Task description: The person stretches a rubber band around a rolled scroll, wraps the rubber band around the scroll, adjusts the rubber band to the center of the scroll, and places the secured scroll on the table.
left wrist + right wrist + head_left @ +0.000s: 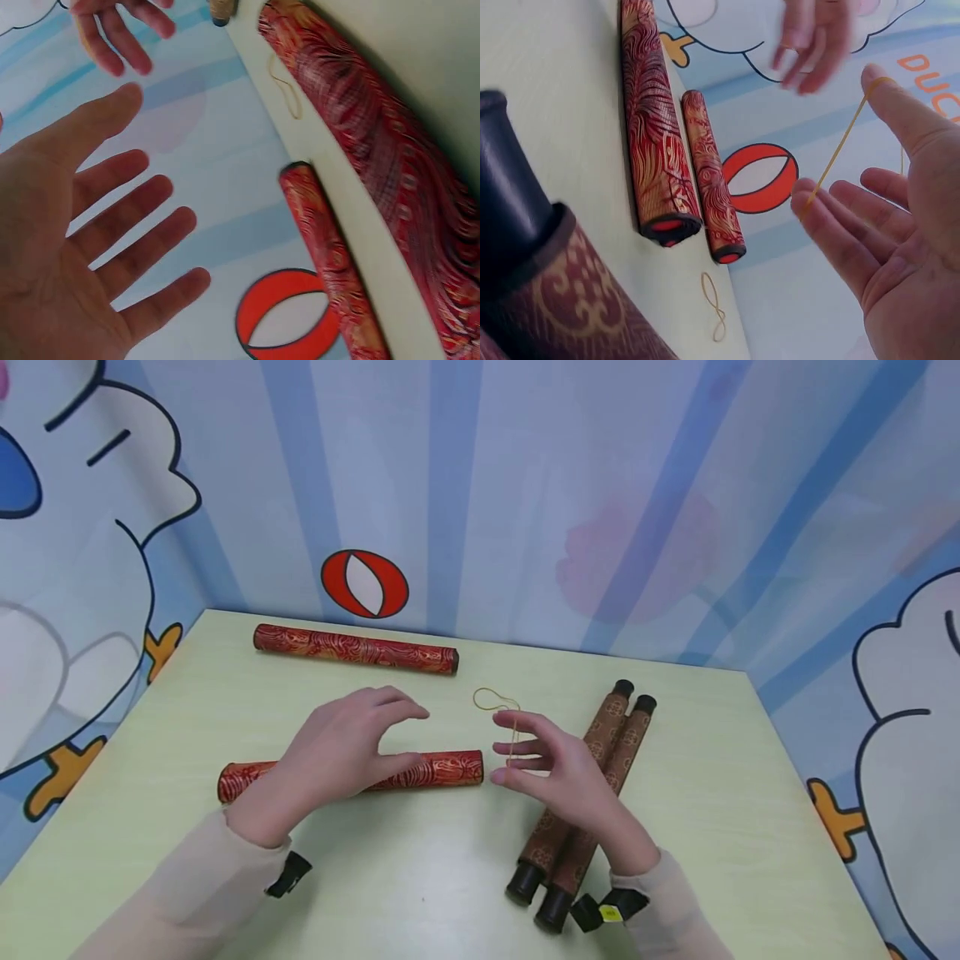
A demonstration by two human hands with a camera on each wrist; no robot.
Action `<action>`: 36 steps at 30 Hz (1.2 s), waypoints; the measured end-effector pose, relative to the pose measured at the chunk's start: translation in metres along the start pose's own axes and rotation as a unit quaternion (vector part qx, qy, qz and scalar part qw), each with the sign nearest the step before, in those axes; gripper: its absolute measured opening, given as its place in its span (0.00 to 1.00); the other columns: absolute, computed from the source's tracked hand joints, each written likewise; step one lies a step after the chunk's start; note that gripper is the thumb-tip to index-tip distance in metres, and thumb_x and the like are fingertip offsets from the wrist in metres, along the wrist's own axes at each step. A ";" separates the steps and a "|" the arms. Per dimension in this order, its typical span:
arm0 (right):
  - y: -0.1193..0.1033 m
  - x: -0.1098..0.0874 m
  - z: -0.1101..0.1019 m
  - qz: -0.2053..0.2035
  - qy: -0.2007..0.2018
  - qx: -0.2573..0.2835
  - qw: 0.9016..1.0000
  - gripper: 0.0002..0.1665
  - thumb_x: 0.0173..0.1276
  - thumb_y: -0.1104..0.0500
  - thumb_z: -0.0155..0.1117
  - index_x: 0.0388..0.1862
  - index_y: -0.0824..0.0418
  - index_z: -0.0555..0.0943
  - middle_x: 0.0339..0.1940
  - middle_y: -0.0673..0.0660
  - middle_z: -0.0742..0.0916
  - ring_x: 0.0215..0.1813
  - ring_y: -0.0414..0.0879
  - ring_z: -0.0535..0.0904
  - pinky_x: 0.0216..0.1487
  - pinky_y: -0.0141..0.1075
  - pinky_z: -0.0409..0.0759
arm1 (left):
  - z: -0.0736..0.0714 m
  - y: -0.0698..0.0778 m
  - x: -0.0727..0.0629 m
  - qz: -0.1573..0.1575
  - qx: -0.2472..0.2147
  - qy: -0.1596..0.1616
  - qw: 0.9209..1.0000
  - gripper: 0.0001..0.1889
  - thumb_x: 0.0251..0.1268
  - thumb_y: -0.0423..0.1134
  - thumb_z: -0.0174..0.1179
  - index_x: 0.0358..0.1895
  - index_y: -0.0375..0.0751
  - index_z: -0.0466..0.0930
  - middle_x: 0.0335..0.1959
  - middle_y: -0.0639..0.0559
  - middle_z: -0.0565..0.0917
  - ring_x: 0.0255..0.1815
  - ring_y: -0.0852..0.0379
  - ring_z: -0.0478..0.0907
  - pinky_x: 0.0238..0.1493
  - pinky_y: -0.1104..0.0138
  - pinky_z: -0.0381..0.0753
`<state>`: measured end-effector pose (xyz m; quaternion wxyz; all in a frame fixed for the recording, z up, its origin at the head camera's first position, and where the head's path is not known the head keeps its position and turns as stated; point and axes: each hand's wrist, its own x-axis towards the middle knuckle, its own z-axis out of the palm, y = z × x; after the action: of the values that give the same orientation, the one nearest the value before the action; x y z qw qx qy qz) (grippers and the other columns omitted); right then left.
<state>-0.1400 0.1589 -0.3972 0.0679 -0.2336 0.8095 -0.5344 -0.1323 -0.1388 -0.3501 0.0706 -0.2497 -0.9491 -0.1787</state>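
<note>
A yellow rubber band (pixel 840 148) is stretched between the thumb and index finger of my right hand (pixel 558 772), whose fingers are spread and gently bent. My left hand (pixel 341 743) is held palm inward with loose fingers and nothing in its grasp. In the head view it overlaps a red patterned scroll (pixel 459 768), hiding part of its middle. Behind both hands, a second rubber band (pixel 489 689) lies loosely looped on the table. Two brown patterned scrolls (pixel 546 839) with black end knobs lie side by side beneath my right forearm.
Another red patterned scroll (pixel 352 647) lies along the back of the pale table (pixel 420 902). A printed cartoon backdrop (pixel 495 510) rises right behind the table's far edge and also shows at both sides.
</note>
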 end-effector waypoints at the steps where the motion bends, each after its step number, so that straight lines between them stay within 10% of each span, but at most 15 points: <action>1: 0.000 0.000 -0.001 -0.002 0.001 -0.009 1.000 0.41 0.68 0.59 0.81 0.77 0.52 0.75 0.74 0.53 0.82 0.64 0.53 0.88 0.58 0.39 0.89 | 0.001 -0.004 -0.002 -0.009 0.004 -0.014 1.000 0.25 0.61 0.49 0.80 0.60 0.47 0.89 0.58 0.49 0.88 0.59 0.47 0.85 0.54 0.50 0.89; 15: -0.002 -0.005 -0.009 -0.038 0.015 -0.083 0.996 0.48 0.62 0.58 0.85 0.79 0.52 0.74 0.75 0.57 0.79 0.71 0.56 0.81 0.63 0.47 0.87 | 0.025 -0.050 -0.020 -0.080 0.036 -0.134 0.987 0.32 0.57 0.50 0.82 0.65 0.42 0.86 0.61 0.42 0.86 0.61 0.40 0.83 0.57 0.44 0.87; 36: 0.002 -0.013 -0.011 -0.041 0.018 -0.105 0.993 0.50 0.59 0.60 0.87 0.79 0.55 0.73 0.75 0.59 0.79 0.69 0.57 0.81 0.61 0.44 0.88 | 0.054 -0.064 -0.030 -0.056 0.056 -0.144 0.986 0.26 0.57 0.45 0.82 0.58 0.42 0.86 0.48 0.47 0.87 0.50 0.46 0.85 0.50 0.48 0.88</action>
<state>-0.1335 0.1745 -0.3958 0.0061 -0.2627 0.8519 -0.4531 -0.1406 -0.1838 -0.4258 -0.0627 -0.2147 -0.9704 -0.0913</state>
